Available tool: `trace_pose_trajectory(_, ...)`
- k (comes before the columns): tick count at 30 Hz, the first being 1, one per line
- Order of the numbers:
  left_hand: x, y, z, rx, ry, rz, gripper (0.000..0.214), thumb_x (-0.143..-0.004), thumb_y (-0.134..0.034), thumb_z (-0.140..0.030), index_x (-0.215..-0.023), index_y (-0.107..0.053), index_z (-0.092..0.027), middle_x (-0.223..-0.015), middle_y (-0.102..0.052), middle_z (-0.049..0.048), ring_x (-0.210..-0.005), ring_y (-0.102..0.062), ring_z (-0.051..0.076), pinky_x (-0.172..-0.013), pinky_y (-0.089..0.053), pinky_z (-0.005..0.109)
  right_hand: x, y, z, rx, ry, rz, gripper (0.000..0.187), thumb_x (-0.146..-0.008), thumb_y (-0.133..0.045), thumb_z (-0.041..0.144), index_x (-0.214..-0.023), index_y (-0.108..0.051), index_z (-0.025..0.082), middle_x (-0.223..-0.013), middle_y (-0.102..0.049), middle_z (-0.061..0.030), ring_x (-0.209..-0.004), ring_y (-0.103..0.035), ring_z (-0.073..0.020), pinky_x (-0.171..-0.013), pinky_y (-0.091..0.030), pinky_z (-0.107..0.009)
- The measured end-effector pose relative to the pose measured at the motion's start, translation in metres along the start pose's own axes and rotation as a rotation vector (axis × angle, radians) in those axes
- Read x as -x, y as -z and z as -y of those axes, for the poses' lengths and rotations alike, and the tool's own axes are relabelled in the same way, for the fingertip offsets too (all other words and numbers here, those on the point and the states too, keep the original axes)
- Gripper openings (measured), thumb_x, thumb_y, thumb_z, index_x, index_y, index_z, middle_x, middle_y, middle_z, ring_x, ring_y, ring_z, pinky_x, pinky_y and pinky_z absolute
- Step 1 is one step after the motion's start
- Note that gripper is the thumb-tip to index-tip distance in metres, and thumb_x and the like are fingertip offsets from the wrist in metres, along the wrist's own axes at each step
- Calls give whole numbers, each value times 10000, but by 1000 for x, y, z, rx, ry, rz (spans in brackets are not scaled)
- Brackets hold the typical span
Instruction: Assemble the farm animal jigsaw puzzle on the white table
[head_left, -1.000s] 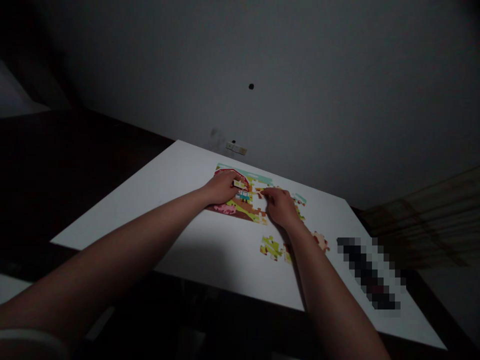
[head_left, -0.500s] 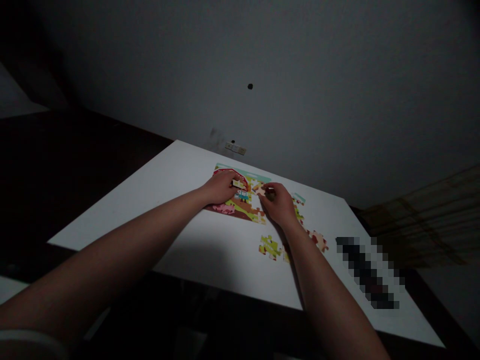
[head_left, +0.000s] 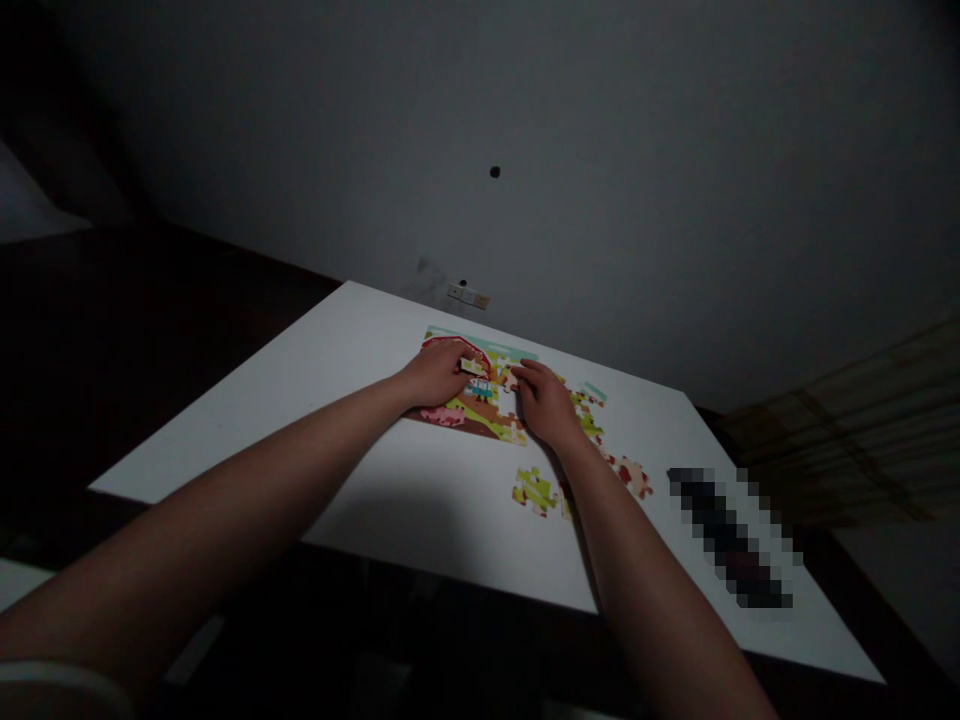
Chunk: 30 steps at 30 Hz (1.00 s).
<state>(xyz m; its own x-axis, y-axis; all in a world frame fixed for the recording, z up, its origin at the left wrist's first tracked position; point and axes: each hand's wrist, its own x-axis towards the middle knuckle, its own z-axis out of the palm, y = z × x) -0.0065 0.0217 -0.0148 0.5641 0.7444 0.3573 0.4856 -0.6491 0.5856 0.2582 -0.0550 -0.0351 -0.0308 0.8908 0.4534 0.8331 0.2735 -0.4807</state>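
On white table [head_left: 315, 400], left hand [head_left: 435, 375] pinching puzzle piece [head_left: 474, 367], right hand [head_left: 544, 402] flat on jigsaw [head_left: 480, 405], loose pieces [head_left: 534, 490] nearby

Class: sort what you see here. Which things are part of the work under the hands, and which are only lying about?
In use: left hand, right hand, puzzle, small piece, loose pieces.

Lying about: white board, wall socket, blurred dark strip.

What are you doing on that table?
A person is working on a colourful jigsaw puzzle on a white table. The left hand pinches a small puzzle piece over the assembled part, and the right hand rests its fingers on the puzzle beside it. Loose clusters of pieces lie nearer the table's front edge.
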Motion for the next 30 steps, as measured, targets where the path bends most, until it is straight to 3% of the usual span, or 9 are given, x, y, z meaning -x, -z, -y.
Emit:
trace_pose_trajectory(5,-1,-1,4,-14,13,-2,353,-915,-737,-159,-1253,-811,-226,-1425,-804,122,-1411,-714,323,-1295,-525,490,3,-2,2,13,72,75,473,-1042,-613,351,-1406,-821,133,-1557,-733,-261,-1464,-682,-424,-1288,-492,-659)
trace_pose_trajectory(9,0,-1,4,-2,-21,3,350,-923,-715,-170,-1258,-804,-217,-1429,-800,127,-1401,-717,316,-1286,-532,496,3,-1,2,-25,107,64,468,-1015,-617,332,-1417,-795,173,-1434,-790,-221,-1355,-721,-395,-1215,-543,-626)
trace_pose_trajectory(12,0,0,3,-18,-15,-2,344,-934,-724,-191,-1269,-802,-206,-1432,-799,137,-1406,-714,334,-1291,-528,521,3,2,4,-15,99,22,573,-962,-649,334,-1500,-751,163,-1374,-800,-214,-1245,-732,-389,-1130,-579,-607)
trace_pose_trajectory(16,1,0,1,-11,7,-5,351,-925,-731,-179,-1263,-810,-227,-1417,-807,121,-1390,-720,331,-1279,-541,527,3,6,9,22,96,26,609,-946,-597,293,-1520,-767,186,-1233,-850,-165,-1128,-740,-373,-1115,-546,-607)
trace_pose_trajectory(19,0,1,1,1,-8,6,345,-929,-725,-176,-1258,-812,-229,-1416,-806,117,-1385,-721,318,-1264,-551,511,3,7,11,-45,8,1,463,-958,-598,346,-1329,-847,224,-1173,-867,-131,-1058,-751,-347,-1067,-553,-566)
trace_pose_trajectory(23,0,1,1,0,-37,18,333,-938,-720,-183,-1252,-814,-237,-1415,-806,108,-1393,-716,307,-1279,-533,507,1,6,11,-213,-177,-107,407,-862,-700,436,-1185,-818,218,-929,-800,-63,-822,-696,-278,-828,-574,-446)
trace_pose_trajectory(28,0,0,2,3,-27,18,335,-945,-726,-202,-1265,-817,-239,-1419,-807,107,-1397,-716,313,-1284,-529,519,1,6,13,-410,-308,-181,703,-743,-878,541,-1359,-784,215,-1058,-805,-75,-796,-723,-246,-775,-591,-408)
trace_pose_trajectory(30,0,-1,3,9,-23,16,341,-947,-732,-208,-1276,-813,-236,-1425,-805,111,-1404,-712,314,-1289,-523,521,1,6,13,-436,-342,-171,680,-777,-871,577,-1349,-816,213,-1062,-826,-87,-803,-735,-249,-773,-597,-409)
